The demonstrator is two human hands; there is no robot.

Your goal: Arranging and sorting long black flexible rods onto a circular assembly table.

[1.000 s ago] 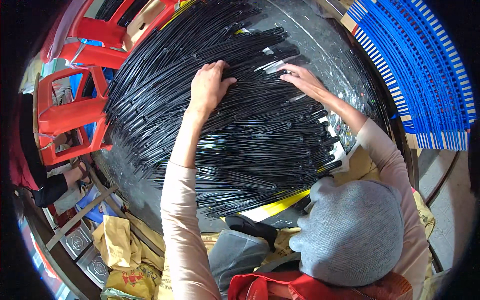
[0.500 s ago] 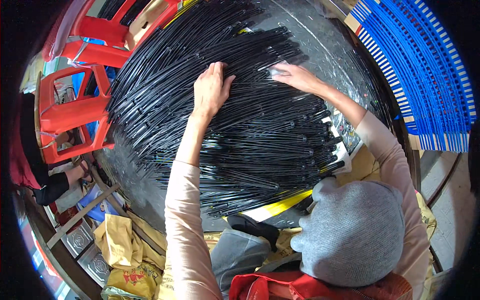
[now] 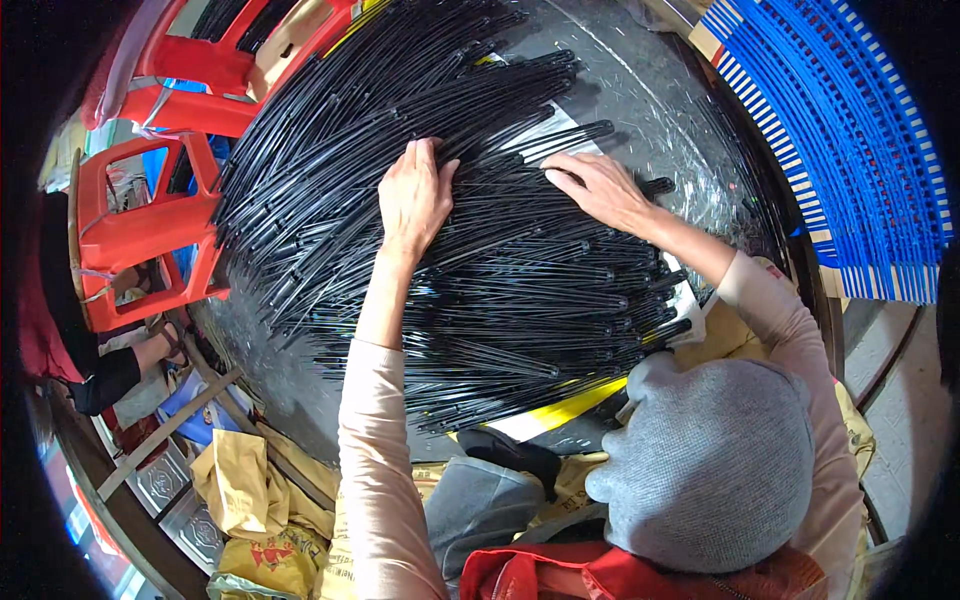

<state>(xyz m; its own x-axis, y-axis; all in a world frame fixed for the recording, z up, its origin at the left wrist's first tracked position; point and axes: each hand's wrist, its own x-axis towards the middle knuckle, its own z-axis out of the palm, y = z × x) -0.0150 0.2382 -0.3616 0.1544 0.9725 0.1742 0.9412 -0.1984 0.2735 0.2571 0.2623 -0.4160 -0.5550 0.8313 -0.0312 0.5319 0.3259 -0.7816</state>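
Note:
A wide heap of thin black rods (image 3: pixel 500 290), many with small knobbed ends, lies before me. My left hand (image 3: pixel 417 195) is closed over some rods near the heap's middle, thumb apart from the fingers, fingertips hidden. My right hand (image 3: pixel 600 188) lies farther right with its fingers stretched out at the rods, thumb a little apart from the index finger; I see nothing held in it. A white sheet (image 3: pixel 548 128) shows beyond its fingertips, with a few rods across it.
Red plastic stools (image 3: pixel 150 235) stand at left, near another person's leg (image 3: pixel 150 350). Blue cords on a slatted frame (image 3: pixel 840 150) fill the far right. A grey knitted hat (image 3: pixel 710 465) hides part of my right arm. Brown paper bags (image 3: pixel 238 480) lie at lower left.
My right hand has moved right and slightly nearer, off the white sheet, leaving more of it and several rod ends showing. My left hand has shifted slightly left and nearer.

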